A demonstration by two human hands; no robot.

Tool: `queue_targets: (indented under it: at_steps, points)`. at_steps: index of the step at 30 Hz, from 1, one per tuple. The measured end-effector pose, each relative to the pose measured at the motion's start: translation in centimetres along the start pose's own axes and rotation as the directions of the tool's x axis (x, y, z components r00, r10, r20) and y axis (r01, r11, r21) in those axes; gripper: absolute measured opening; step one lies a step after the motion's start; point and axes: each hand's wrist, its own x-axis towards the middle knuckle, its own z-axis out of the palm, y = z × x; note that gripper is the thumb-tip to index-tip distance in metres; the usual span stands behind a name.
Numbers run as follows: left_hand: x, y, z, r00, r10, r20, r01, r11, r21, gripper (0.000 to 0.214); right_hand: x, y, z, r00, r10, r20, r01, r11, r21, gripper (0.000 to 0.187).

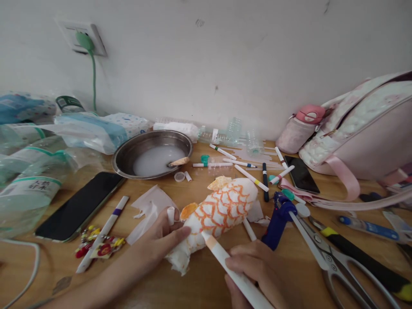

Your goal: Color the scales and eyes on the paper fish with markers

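A white paper fish (222,206) with orange scale lines and orange fins lies tilted above the table in front of me. My left hand (164,236) grips it near its ragged tail end, thumb on top. A small white marker cap (171,215) sticks up between the fingers of that hand. My right hand (254,270) is closed around a white marker (231,272) with a peach band, its tip touching the fish's side near the tail. Torn white tissue (154,204) lies behind my left hand.
A steel bowl (117,159) of cloudy liquid stands behind. Markers (251,177) are scattered at centre. Scissors (331,262), a blue glue gun (275,225) and a pink bag (363,141) are right. A phone (80,206) and plastic bottles (35,184) lie left.
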Motion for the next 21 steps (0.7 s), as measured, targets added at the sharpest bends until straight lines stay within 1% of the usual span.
queue_targets:
  at_steps: [3, 5, 8, 13, 17, 21]
  points:
    - [0.0, 0.0, -0.1, 1.0, 0.007, -0.002, -0.007, 1.0, 0.007, 0.03, -0.2, -0.2, 0.6, 0.999, -0.041, -0.02, 0.041, 0.999, -0.013, 0.016]
    - [0.2, -0.5, -0.1, 1.0, 0.01, 0.001, -0.01, 1.0, 0.006, 0.031, -0.3, -0.4, 1.1, 0.996, -0.018, -0.086, 0.015, 0.999, -0.028, 0.013]
    - [0.6, -1.7, -0.2, 1.0, 0.013, 0.019, -0.013, 1.0, -0.018, 0.037, -0.6, -0.6, 1.9, 0.981, 0.047, -0.191, -0.057, 0.997, -0.046, 0.01]
    - [1.1, -3.2, -0.4, 0.999, 0.017, 0.045, -0.015, 0.999, -0.038, 0.041, -1.0, -0.5, 2.3, 0.984, 0.032, -0.176, -0.041, 0.998, -0.046, 0.011]
    - [1.0, -3.5, -0.5, 0.999, 0.014, 0.034, -0.013, 0.999, -0.029, 0.042, -0.8, -0.4, 2.2, 0.982, 0.02, -0.187, -0.032, 0.997, -0.065, 0.014]
    - [1.0, -3.4, -0.5, 1.0, 0.003, 0.009, -0.003, 1.0, 0.003, 0.039, -0.7, -0.6, 2.2, 0.981, 0.008, -0.194, -0.023, 0.997, -0.074, 0.013]
